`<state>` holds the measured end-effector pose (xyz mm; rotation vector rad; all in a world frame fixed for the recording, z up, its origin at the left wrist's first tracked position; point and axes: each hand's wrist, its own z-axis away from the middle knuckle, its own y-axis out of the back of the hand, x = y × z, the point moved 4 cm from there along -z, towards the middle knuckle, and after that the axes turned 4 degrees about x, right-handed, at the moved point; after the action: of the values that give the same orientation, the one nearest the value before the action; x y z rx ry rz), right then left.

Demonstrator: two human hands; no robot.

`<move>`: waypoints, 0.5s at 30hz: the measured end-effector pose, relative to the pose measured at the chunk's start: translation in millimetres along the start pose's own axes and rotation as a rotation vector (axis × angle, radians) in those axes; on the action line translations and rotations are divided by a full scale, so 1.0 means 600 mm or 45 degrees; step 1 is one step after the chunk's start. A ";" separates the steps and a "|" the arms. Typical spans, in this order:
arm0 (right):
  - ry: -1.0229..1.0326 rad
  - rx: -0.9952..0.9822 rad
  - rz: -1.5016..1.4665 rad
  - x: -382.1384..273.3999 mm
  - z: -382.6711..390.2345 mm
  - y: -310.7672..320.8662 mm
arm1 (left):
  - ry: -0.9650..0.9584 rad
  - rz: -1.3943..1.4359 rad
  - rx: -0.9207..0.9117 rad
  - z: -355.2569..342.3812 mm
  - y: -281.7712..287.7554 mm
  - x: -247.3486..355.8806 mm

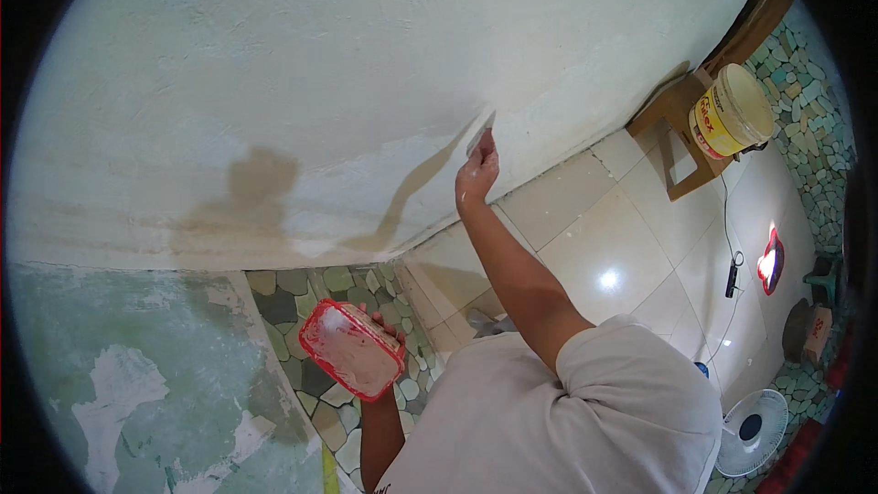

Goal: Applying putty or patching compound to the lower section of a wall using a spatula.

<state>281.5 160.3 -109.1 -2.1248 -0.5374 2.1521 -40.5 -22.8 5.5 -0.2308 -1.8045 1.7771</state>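
My right hand [477,174] is stretched out at the white wall [384,55], its fingers closed round a putty knife [480,134]. The blade lies at the wall surface, and its handle is mostly hidden in my grip. Low on the left, my left hand [391,329] holds a red-rimmed rectangular tub [352,350] from its far side. Pale, pasty filler coats the inside of the tub and smears its rim. Rough, patchy texture shows on the wall, along with the shadows of my head and arm.
A patchy green wall [183,384] stands at lower left. Right of me, a yellow-labelled bucket [732,114] sits on a wooden stool [681,142] over the tiled floor [585,229]. A cable with a black power strip [732,276], a lit lamp [770,261] and a white fan [752,432] stand further right.
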 end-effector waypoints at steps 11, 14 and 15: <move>-0.080 -0.147 -0.195 -0.145 0.160 -0.132 | 0.037 0.031 -0.012 0.023 0.010 0.034; 0.056 -0.295 -0.181 -0.194 0.221 -0.128 | 0.047 0.005 -0.029 0.021 0.013 0.040; 0.062 -0.290 -0.182 -0.198 0.231 -0.115 | 0.047 0.007 -0.022 0.021 0.010 0.040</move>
<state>137.0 163.2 22.5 -2.1643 -0.9399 2.0435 -68.1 -20.4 7.3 -0.2736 -1.7954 1.7501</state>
